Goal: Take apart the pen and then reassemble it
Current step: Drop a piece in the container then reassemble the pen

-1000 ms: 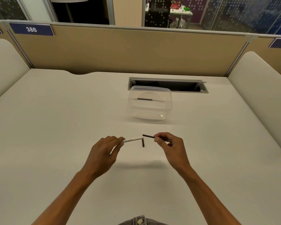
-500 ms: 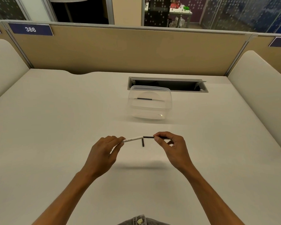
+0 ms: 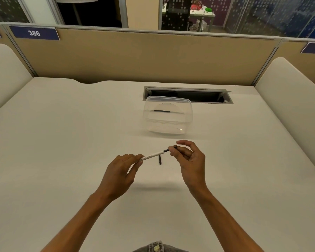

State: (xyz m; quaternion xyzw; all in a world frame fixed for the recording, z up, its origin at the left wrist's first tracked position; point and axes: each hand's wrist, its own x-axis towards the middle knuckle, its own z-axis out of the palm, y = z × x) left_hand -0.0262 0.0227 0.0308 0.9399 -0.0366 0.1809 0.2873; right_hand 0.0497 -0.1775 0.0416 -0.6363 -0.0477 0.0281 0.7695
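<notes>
My left hand (image 3: 119,174) pinches the near end of a white pen barrel (image 3: 154,155), which is held above the table and points up to the right. A black refill (image 3: 167,150) sticks out of the barrel's far end, and my right hand (image 3: 189,160) grips it between thumb and fingers. Most of the refill is inside the barrel or hidden by my fingers. A short black pen part (image 3: 160,159), apparently a cap, lies on the white desk (image 3: 62,142) just under the barrel.
A clear plastic container (image 3: 167,115) stands beyond my hands with a thin dark stick inside it. Behind it is an open cable slot (image 3: 188,95) in the desk. Tan partition walls (image 3: 135,57) and padded side panels enclose the desk.
The black refill was apart from the barrel a second ago. My right hand has slid it into the barrel's far end, and now only a short black stub shows.
</notes>
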